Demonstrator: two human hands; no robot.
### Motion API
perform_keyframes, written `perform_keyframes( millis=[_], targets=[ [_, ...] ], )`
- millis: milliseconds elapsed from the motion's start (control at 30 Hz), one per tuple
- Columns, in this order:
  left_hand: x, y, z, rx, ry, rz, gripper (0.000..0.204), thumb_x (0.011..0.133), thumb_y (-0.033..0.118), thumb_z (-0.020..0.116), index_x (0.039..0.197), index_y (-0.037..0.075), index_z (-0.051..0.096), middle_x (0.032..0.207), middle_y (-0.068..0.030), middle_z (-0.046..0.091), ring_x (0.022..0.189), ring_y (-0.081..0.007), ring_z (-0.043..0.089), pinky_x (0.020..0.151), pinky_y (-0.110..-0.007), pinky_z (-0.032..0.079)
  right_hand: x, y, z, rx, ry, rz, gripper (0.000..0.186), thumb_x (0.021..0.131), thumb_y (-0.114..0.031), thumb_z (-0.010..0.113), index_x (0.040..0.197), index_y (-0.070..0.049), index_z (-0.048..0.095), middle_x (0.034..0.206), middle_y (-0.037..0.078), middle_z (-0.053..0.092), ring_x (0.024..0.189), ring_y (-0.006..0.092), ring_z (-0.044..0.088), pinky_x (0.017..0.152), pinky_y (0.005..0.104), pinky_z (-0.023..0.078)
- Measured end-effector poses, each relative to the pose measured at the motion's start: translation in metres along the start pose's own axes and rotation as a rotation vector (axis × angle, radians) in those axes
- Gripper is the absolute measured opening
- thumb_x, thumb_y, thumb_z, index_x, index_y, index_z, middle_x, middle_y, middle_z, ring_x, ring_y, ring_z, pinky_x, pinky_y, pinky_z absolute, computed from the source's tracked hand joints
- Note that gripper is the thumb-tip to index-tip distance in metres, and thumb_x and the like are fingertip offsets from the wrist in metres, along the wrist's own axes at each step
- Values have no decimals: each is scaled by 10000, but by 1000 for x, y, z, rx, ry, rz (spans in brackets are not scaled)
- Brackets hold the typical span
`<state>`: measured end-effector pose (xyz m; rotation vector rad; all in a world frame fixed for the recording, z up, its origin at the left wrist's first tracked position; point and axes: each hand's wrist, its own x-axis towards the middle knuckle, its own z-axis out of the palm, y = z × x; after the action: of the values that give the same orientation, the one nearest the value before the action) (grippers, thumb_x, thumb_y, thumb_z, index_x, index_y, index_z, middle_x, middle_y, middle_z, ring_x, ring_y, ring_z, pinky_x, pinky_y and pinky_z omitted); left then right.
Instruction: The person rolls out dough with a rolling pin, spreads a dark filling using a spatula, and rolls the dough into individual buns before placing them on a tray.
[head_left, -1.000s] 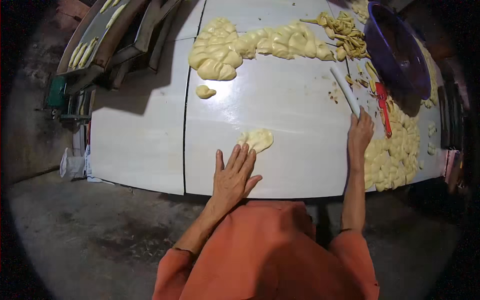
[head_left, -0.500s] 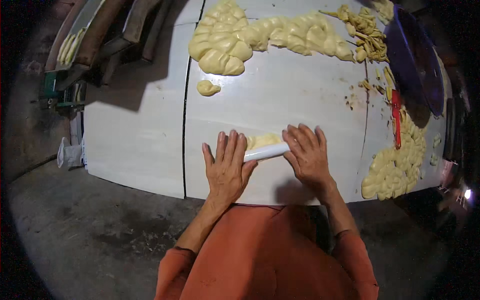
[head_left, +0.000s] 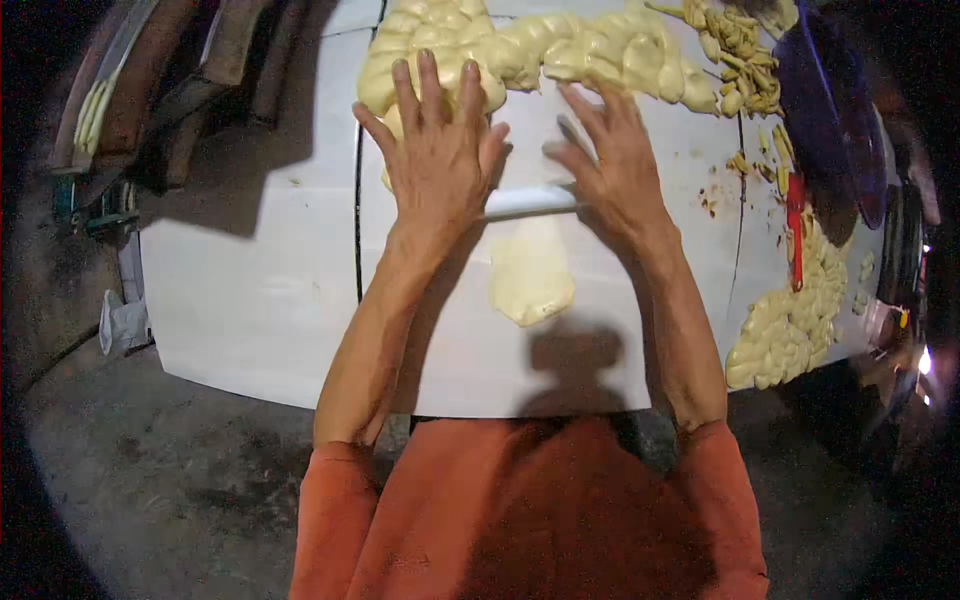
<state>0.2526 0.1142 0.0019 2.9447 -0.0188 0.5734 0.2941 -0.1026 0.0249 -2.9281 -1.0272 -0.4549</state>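
Note:
My left hand (head_left: 437,165) is spread wide, palm down, over the left end of a white rolling pin (head_left: 530,201). The pin's other end runs beneath the heel of my right hand (head_left: 618,165), whose fingers are apart and slightly blurred. Neither hand wraps round the pin. Between my forearms lies a flattened pale-yellow dough sheet (head_left: 532,278), longer than wide, on the white table (head_left: 250,300). Beyond my fingertips, glossy yellow dough pieces (head_left: 610,55) sit in a crowded band, and a small one is partly hidden behind my left hand.
To the far left stand dark wooden trays (head_left: 215,75), one holding pale strips (head_left: 95,115). On the right are a purple basin (head_left: 825,110), a red-handled tool (head_left: 796,235), more dough pieces (head_left: 790,335) and a heap of yellow-brown strips (head_left: 740,60). A white bag (head_left: 123,322) hangs beside the table.
Both hands and the rolling pin have moved away from me across the table. The dough, mostly covered before, now shows as a long flat sheet on my side of the pin.

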Motion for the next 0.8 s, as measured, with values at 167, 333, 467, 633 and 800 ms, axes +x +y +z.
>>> perform_keyframes(
  millis=[167,333,467,633,800],
  targets=[
    [-34,11,-19,-158,-209,67,829,945,536,632,1615,168,311,1672,-276,154,1539,-510,110,1117,-814,97,-66,-12,-20,536,-137,-27,429,849,-403,758,1157,-113,685,1083,114,652,976,303,630,823,453,485],
    [-62,24,-56,-181,-209,179,889,920,566,653,1625,165,290,1686,-260,111,1549,-492,92,1126,-802,96,-90,-21,-58,614,-136,-76,496,879,-440,720,1258,-124,669,1220,152,630,1061,331,617,874,477,486],
    [-107,40,-59,-188,-268,-11,733,954,479,627,1561,128,416,1655,-264,244,1552,-450,157,1142,-765,133,-123,-47,-45,317,-201,-35,599,962,-439,627,1487,-172,514,1547,126,482,1395,344,460,1128,540,349],
    [-164,63,-89,-248,-374,17,709,990,464,577,1518,12,435,1580,-232,417,1476,-392,378,1166,-690,219,-188,-68,-57,362,-242,2,593,959,-391,656,1505,-233,485,1486,75,483,1378,280,436,1160,533,279],
    [-206,75,-105,-254,-380,15,748,948,484,644,1530,57,446,1585,-207,420,1484,-391,366,1159,-736,150,-206,-71,-59,365,-121,-17,579,923,-348,715,1464,-260,531,1266,60,558,1223,245,508,1116,550,296]
  ],
)
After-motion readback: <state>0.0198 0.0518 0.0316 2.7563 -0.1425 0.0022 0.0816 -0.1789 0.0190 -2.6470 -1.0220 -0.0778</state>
